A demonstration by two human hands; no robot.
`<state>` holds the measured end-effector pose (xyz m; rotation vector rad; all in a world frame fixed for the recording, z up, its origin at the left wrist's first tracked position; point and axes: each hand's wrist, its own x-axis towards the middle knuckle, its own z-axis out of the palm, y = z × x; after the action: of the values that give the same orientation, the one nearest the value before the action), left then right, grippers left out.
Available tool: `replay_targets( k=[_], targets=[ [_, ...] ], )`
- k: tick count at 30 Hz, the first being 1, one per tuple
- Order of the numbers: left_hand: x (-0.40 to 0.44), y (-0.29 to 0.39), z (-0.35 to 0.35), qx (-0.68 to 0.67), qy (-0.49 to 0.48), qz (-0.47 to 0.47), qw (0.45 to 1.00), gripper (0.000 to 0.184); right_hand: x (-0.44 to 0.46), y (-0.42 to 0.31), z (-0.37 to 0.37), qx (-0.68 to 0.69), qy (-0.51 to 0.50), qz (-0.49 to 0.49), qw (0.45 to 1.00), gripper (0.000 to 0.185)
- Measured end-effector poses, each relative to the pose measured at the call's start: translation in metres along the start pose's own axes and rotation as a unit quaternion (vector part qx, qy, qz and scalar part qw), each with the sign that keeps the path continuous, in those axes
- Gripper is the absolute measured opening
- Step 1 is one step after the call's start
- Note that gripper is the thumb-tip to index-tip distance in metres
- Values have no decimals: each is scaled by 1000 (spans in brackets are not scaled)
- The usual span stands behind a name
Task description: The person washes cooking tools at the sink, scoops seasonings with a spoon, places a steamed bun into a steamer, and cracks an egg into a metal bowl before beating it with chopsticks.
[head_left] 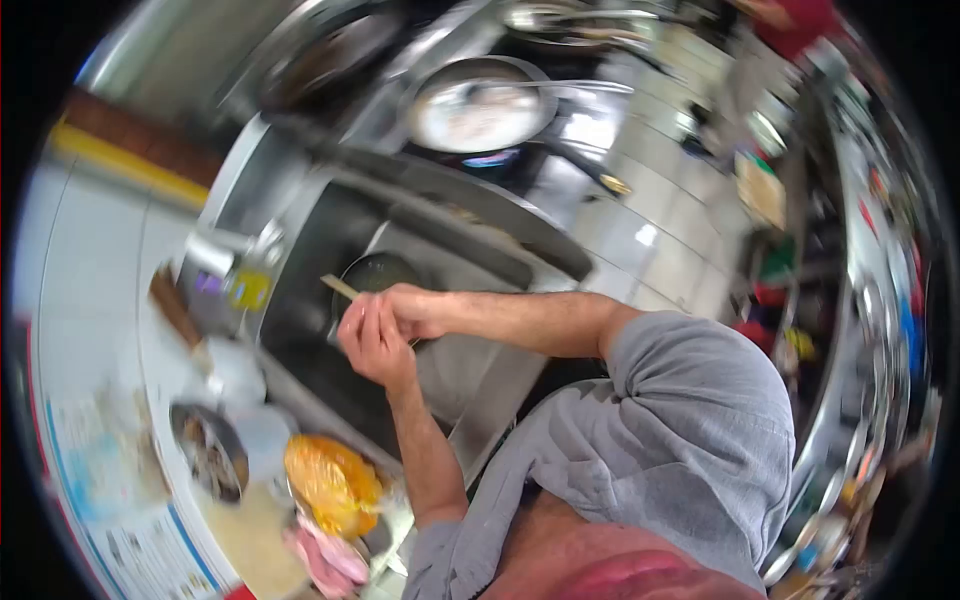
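My right hand (418, 311) is closed round a pale, flat stick (339, 287), whose end sticks out to the left. Against it presses my left hand (375, 343), its fingers bent together; what they hold, if anything, is hidden. Both hands are above a metal sink (316, 335). Below and just beyond them, a round dark pan or bowl (385, 268) lies in the sink, partly covered by the hands.
Beyond the sink, a pan with whitish contents (478, 118) stands on the stove. At the lower left are a pot (208, 452), a yellow plastic-wrapped item (333, 485) and pink cloth or gloves (326, 560). Another person (790, 18) stands at the upper right.
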<state>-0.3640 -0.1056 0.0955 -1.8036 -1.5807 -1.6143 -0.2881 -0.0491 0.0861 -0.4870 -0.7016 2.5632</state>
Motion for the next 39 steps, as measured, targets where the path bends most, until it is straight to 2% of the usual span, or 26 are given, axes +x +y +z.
replay_targets(
  k=[1, 4, 7, 8, 9, 10, 11, 13, 15, 17, 18, 21, 23, 24, 25, 27, 29, 30, 34, 37, 39],
  targets=[
    [-8, 21, 1, -35, -9, 46, 998, 13, -29, -4, 4, 20, 32, -57, 998, 28],
    [-29, 74, 2, -123, -45, 101, 986, 17, -101, -14, 12, 77, 130, -142, 978, 19],
    [-36, 124, 4, -213, -121, 185, 952, 21, -177, -13, 20, 33, 131, -261, 956, 12],
    [-37, 140, 6, -236, -125, 195, 944, 21, -199, -12, 12, -42, 148, -281, 947, 19],
    [-39, 158, 8, -266, -169, 197, 929, 27, -224, -14, 12, -43, 161, -302, 939, 19],
    [-42, 175, 12, -294, -213, 201, 910, 34, -253, -16, 12, -68, 208, -341, 914, 19],
    [-48, 194, 18, -315, -217, 218, 898, 34, -286, -17, 9, -93, 254, -379, 885, 19],
    [-61, 221, 33, -383, -274, 167, 866, 42, -345, -16, -3, -88, 316, -430, 841, 20],
    [-77, 241, 60, -395, -326, 143, 847, 41, -403, -8, -36, -123, 404, -448, 788, 23],
    [-93, 268, 92, -398, -363, 109, 835, 36, -461, 7, -64, -167, 547, -411, 709, 29],
    [-104, 274, 115, -402, -396, 101, 819, 33, -487, 18, -87, -165, 589, -421, 669, 20],
    [-132, 312, 173, -412, -510, 48, 753, 29, -564, 56, -132, -77, 673, -414, 608, 24],
    [-155, 343, 212, -402, -533, 75, 741, 29, -611, 79, -150, -26, 718, -393, 574, 28],
    [-161, 363, 224, -393, -583, 77, 707, 30, -631, 87, -155, -10, 733, -386, 560, 30],
    [-167, 382, 236, -380, -629, 78, 674, 30, -651, 92, -162, -12, 735, -387, 556, 30],
    [-179, 423, 258, -383, -643, 96, 657, 31, -683, 97, -177, -31, 730, -381, 567, 35],
    [-187, 462, 276, -382, -690, 129, 601, 31, -703, 90, -189, -23, 725, -387, 570, 35],
    [-188, 480, 284, -384, -678, 176, 601, 34, -711, 81, -188, -40, 725, -391, 565, 34],
    [-190, 527, 322, -392, -697, 162, 578, 35, -726, 40, -206, -54, 703, -413, 577, 27],
    [-190, 545, 358, -387, -721, 127, 560, 37, -728, 9, -238, -31, 675, -434, 596, 24],
    [-197, 554, 391, -449, -738, 1, 505, 38, -727, -16, -259, -47, 668, -423, 610, 23]
  ],
)
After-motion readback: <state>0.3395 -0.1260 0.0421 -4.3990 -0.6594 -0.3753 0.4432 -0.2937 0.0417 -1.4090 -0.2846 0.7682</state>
